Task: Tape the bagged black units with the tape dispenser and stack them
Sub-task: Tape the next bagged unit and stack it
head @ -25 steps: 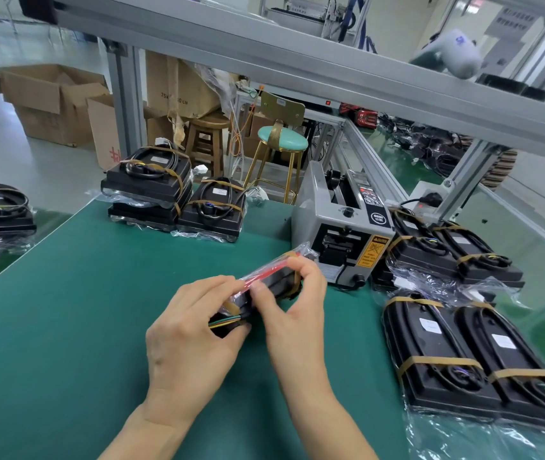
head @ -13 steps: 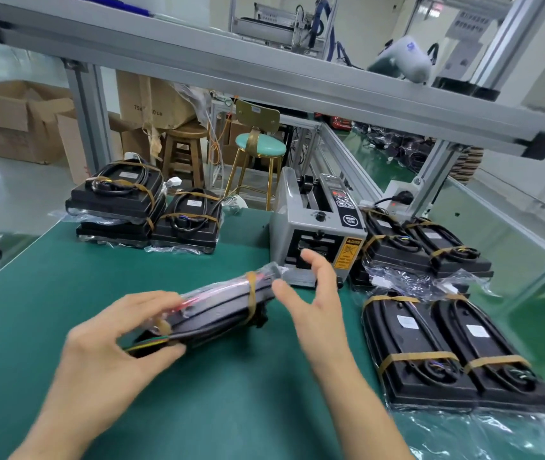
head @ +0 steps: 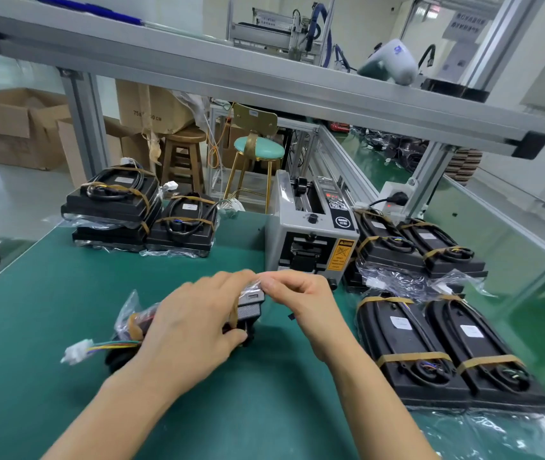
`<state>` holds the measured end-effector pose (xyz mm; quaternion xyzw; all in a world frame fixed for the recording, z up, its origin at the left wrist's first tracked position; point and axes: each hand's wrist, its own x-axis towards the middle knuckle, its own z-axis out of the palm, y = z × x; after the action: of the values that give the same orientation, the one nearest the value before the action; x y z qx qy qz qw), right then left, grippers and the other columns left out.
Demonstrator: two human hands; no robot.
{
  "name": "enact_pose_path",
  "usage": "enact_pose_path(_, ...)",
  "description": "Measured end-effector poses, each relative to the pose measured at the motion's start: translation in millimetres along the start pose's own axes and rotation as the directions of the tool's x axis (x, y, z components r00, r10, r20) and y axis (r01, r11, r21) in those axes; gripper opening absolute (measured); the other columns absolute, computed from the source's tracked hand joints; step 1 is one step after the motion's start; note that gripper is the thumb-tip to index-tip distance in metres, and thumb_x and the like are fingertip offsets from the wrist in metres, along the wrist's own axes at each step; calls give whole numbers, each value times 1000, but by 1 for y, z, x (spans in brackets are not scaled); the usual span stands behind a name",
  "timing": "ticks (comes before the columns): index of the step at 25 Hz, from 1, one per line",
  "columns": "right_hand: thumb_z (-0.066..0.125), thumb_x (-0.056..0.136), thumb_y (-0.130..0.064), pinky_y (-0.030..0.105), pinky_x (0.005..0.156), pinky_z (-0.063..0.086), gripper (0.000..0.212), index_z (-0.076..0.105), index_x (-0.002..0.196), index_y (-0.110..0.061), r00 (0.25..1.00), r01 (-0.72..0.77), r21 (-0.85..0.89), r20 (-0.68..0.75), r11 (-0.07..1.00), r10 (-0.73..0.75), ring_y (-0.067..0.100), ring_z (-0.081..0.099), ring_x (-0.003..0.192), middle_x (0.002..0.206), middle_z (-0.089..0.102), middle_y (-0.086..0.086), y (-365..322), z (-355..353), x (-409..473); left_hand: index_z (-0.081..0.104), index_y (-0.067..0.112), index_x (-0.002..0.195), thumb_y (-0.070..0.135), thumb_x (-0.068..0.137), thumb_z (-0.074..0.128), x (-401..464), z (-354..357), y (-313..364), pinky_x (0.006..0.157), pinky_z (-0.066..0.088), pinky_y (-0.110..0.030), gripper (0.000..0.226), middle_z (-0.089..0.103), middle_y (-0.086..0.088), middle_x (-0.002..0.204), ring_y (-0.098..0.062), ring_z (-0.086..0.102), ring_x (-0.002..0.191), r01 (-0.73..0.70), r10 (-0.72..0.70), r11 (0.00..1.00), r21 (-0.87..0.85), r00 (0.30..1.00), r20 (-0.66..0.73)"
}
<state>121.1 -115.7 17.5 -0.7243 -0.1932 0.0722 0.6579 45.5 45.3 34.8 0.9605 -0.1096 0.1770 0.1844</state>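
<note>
Head view: you held one bagged black unit (head: 248, 308) just above the green tabletop (head: 65, 287), near its middle and directly in front of the tape dispenser (head: 311, 234). Your left hand (head: 194, 330) was curled over the unit's body, thumb beneath, grasping it through the clear bag. Your right hand (head: 301, 298) pinched the loose bag film at the unit's far end, fingertips closed on the plastic. A white connector (head: 77, 352) on coloured wires trailed out at the left end of the bag.

Judged from this, the step in hand was folding the bag mouth flat before taping. To do it well, you would have needed the film drawn taut and lapped tight against the housing, so that a strip could seat without wrinkles. Whether a strip was waiting at the dispenser's outlet could not be told. The trailing connector looked likely to snag, so tucking it in first would have been prudent.

Finished units (head: 443, 353) banded in brown tape lay side by side along the right edge of the tabletop, and further stacks (head: 115, 207) stood at the far left corner, either of which could receive this one.
</note>
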Motion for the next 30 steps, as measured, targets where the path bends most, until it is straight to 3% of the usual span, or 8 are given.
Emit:
enact_pose_path(5,67,82,-11,16,65,37,12,66,72,-17,952,-293,-31,88,956,294,-2,54,56,64,64,-11,-10,3,25,16,61,131,33,63,78,-3,-1,-15,72,41,-20,96,51,32,109,-6,59,91,18,-10,992,-125,998,65)
enact_pose_path(7,61,84,-12,28,82,36,8,63,90,-17,828,-546,82,203,834,522,12,52,79,85,62,-2,-2,14,36,14,70,129,27,63,74,-1,-5,-17,73,46,-25,99,43,31,120,-8,57,87,-32,45,993,-112,992,122)
enact_pose_path(9,62,83,-17,34,92,35,10,61,93,-20,760,-643,177,262,745,594,19,48,88,95,60,2,10,18,38,35,68,120,22,62,73,5,-8,-20,81,47,-29,83,44,29,121,-7,57,91,6,25,986,-168,983,183)
enact_pose_path(11,67,83,-26,29,74,34,6,62,84,-23,782,-622,265,154,737,604,11,51,75,89,63,-4,19,11,31,58,50,110,20,54,76,8,-9,-23,84,47,-32,66,57,23,107,-6,58,92,96,-51,959,-266,984,171)
enact_pose_path(13,69,84,-25,22,64,36,6,66,81,-21,813,-446,350,-226,824,536,6,55,72,83,65,-8,26,-5,23,67,31,103,26,46,75,8,-8,-27,81,48,-33,58,63,19,97,-11,60,88,158,-142,956,-248,987,81)
enact_pose_path(16,65,88,-17,12,61,43,18,70,74,-27,713,-167,202,-652,965,260,3,55,69,69,63,-16,24,-27,21,67,26,94,29,44,73,10,-5,-21,74,50,-35,50,64,14,90,-18,60,83,204,-207,966,-155,978,1)
enact_pose_path(23,68,89,-21,31,87,45,19,66,70,-25,637,-246,162,-716,956,286,14,61,89,83,67,-8,19,-27,51,64,35,97,23,53,77,7,8,-8,67,47,-29,48,62,16,90,-16,59,81,237,-240,967,-93,971,-16)
enact_pose_path(30,76,79,-15,30,62,40,12,67,73,-14,531,-267,366,-716,892,453,13,40,56,66,53,-1,18,-25,68,63,36,103,21,58,74,5,7,-4,68,45,-26,48,61,16,95,-16,59,84,238,-240,967,-86,971,-15)
